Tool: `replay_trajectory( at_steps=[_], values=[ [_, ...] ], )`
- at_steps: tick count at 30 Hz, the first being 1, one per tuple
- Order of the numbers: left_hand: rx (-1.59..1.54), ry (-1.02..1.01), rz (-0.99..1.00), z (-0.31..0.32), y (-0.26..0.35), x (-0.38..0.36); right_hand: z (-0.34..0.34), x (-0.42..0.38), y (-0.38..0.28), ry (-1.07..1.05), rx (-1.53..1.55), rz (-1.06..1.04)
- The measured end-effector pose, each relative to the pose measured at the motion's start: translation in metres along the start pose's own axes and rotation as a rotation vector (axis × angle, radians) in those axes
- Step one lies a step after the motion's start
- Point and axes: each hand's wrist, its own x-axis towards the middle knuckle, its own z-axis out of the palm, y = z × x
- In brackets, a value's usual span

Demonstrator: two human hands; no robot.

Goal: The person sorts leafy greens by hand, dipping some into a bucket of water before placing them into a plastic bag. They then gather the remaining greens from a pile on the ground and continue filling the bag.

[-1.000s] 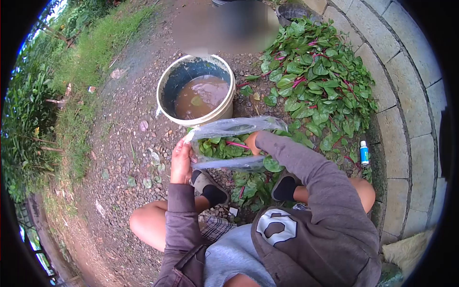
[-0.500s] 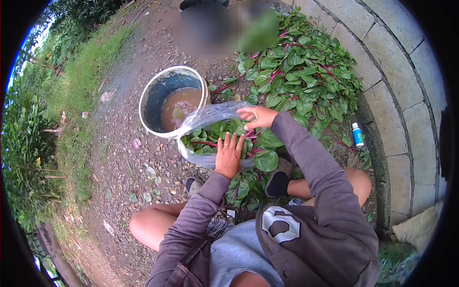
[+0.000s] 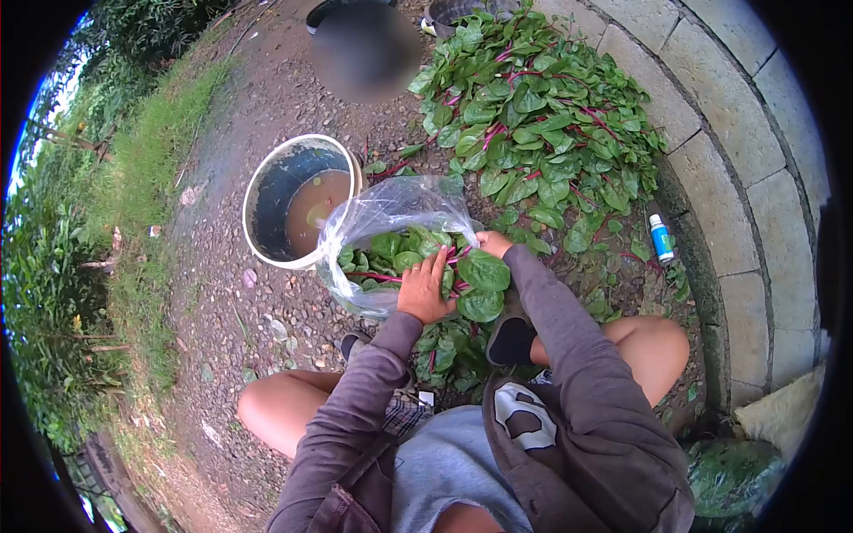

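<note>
A clear plastic bag (image 3: 400, 197) lies on its side in front of me, its mouth toward the right. Inside are leafy greens (image 3: 386, 244) with purple-red stems, and some broad leaves stick out of the opening. My left hand (image 3: 425, 289) rests on the greens at the bag's mouth, palm down with fingers stretched out. At the upper edge of the opening, my right hand (image 3: 494, 244) pinches the plastic; its fingertips are partly hidden. More greens (image 3: 453, 351) lie on the ground below the bag, between my feet.
A bucket (image 3: 256, 200) with brownish water stands at the bag's upper left. A large heap of greens (image 3: 551, 124) lies at upper right, beside a concrete block edging (image 3: 711, 191). A small blue-and-white bottle (image 3: 660, 238) is to the right. A dark basin (image 3: 449, 12) sits at the top.
My right hand has moved down and slightly right, now closed on the bag's edge. The plastic has opened out higher over the greens. My left hand stays on the leaves.
</note>
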Motion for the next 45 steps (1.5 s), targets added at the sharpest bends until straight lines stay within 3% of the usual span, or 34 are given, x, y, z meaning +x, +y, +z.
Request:
replay_trajectory(
  at_steps=[3,6,7,10,14,17,20,23,25,28,29,30,32,35,37,38,40,42,43,44,45],
  values=[
    [-0.052,-0.026,-0.094,0.003,0.0,0.01,-0.029,-0.041,-0.075,0.125,-0.31,0.131],
    [-0.21,0.019,-0.125,0.014,-0.01,0.024,-0.049,-0.072,-0.118,0.383,-0.521,0.094],
    [-0.303,0.028,-0.147,0.013,-0.013,0.029,-0.053,-0.079,-0.125,0.456,-0.483,0.033],
    [-0.456,0.003,-0.186,0.001,-0.011,0.042,-0.077,-0.094,-0.142,0.404,-0.199,0.192],
    [-0.405,-0.135,-0.175,-0.009,0.029,0.056,-0.092,-0.099,-0.155,0.291,0.487,0.296],
    [-0.25,-0.202,-0.165,0.034,0.046,0.062,-0.087,-0.097,-0.16,0.365,0.521,0.142],
    [-0.179,-0.228,-0.153,0.074,0.04,0.065,-0.093,-0.108,-0.198,0.31,0.432,0.149],
    [-0.274,-0.349,-0.198,0.046,0.03,0.063,-0.105,-0.109,-0.19,0.323,0.516,0.114],
    [-0.306,-0.151,-0.158,0.011,0.02,0.043,-0.113,-0.108,-0.194,0.314,0.548,0.106],
    [-0.209,0.141,-0.071,-0.037,-0.009,0.003,-0.122,-0.105,-0.208,0.26,0.369,0.113],
    [-0.181,-0.068,-0.181,-0.067,-0.014,-0.009,-0.123,-0.1,-0.21,0.285,0.306,0.074],
    [-0.221,-0.143,-0.243,-0.076,-0.027,-0.019,-0.127,-0.092,-0.199,0.302,0.143,0.001],
    [0.075,-0.131,-0.168,-0.089,-0.043,-0.043,-0.124,-0.077,-0.19,0.405,-0.198,-0.093],
    [0.304,-0.14,-0.097,-0.094,-0.057,-0.067,-0.089,-0.087,-0.252,0.758,-0.83,-0.519],
    [0.314,-0.171,-0.122,-0.086,-0.071,-0.069,-0.053,-0.087,-0.287,0.631,-0.674,-0.652],
    [0.312,-0.152,-0.119,-0.088,-0.071,-0.071,-0.033,-0.081,-0.29,0.446,-0.564,-0.714],
    [0.306,-0.119,-0.101,-0.093,-0.065,-0.074,0.008,-0.054,-0.262,-0.001,-0.46,-0.601],
    [0.287,-0.069,-0.122,-0.09,-0.065,-0.078,0.052,-0.027,-0.191,0.114,-0.81,-0.591],
    [0.271,-0.03,-0.14,-0.087,-0.066,-0.08,0.064,-0.015,-0.174,-0.471,-0.942,-0.035],
    [0.264,0.013,-0.141,-0.086,-0.068,-0.079,0.067,-0.024,-0.198,-0.579,-0.977,0.128],
    [0.265,0.042,-0.154,-0.083,-0.072,-0.079,0.063,-0.03,-0.23,-0.639,-1.037,0.137]
  ],
)
